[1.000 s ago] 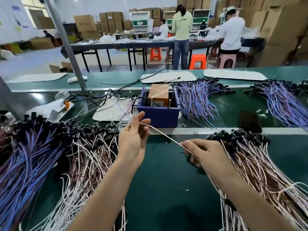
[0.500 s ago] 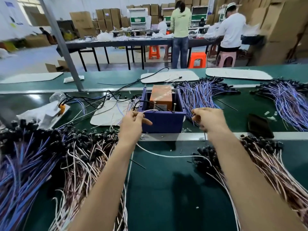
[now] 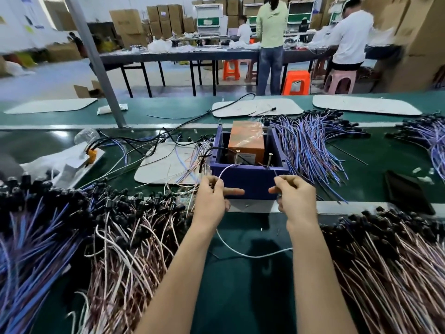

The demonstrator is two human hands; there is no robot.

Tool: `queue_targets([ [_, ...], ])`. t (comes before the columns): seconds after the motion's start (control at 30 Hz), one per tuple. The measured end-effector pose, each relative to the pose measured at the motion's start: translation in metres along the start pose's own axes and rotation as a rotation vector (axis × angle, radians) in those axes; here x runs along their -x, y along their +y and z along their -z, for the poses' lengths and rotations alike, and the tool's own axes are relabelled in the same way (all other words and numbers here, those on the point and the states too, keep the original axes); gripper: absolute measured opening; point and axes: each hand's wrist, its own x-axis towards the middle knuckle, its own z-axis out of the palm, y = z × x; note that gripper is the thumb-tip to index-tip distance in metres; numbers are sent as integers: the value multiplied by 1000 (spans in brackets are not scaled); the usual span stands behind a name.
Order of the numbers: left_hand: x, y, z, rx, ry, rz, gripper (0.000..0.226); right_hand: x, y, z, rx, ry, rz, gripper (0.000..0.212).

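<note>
My left hand point(image 3: 212, 201) pinches one end of a thin white wire point(image 3: 243, 253) just in front of the blue box point(image 3: 250, 177). That end curves up from my fingers to a metal post inside the box. The wire's slack hangs in a loop under both wrists and runs toward my right hand point(image 3: 295, 201), whose fingers are curled around something small that I cannot make out. Both index fingers point at each other across the box's front wall. An orange block point(image 3: 245, 141) wrapped in film stands inside the box.
Heaps of pink-white wires with black ends lie at the left point(image 3: 125, 249) and right point(image 3: 390, 256). Blue wire bundles lie far left point(image 3: 31, 249) and behind the box point(image 3: 310, 145). A black flat object point(image 3: 407, 194) rests at right. People work at tables beyond the green bench.
Both hands moved forward from the near bench to the blue box. My right hand then shifted left and closer to the box front, and the wire end now reaches a post in the box.
</note>
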Motion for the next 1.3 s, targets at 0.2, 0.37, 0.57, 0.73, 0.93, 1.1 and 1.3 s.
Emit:
queue_targets([
  [0.2,-6,0,3,33,9,-30,14,1,10,-3,16,2,51,14],
  [0.37,-8,-4,3,11,-10,-3,15,-5,13,-4,24,60,73,20],
  [0.57,-8,-4,4,-6,-13,-3,17,-3,18,-7,66,66,121,23],
  [0.73,-9,-6,5,-28,-17,-16,17,-2,17,-9,44,104,132,22],
  [0.93,-8,-8,2,-37,-40,-18,15,-1,16,-10,49,96,117,22],
  [1.1,-8,-7,2,-30,-24,-21,15,0,15,-10,43,85,107,22],
  [1.3,-9,-6,3,-5,-5,-28,16,1,12,-11,-42,185,171,22],
])
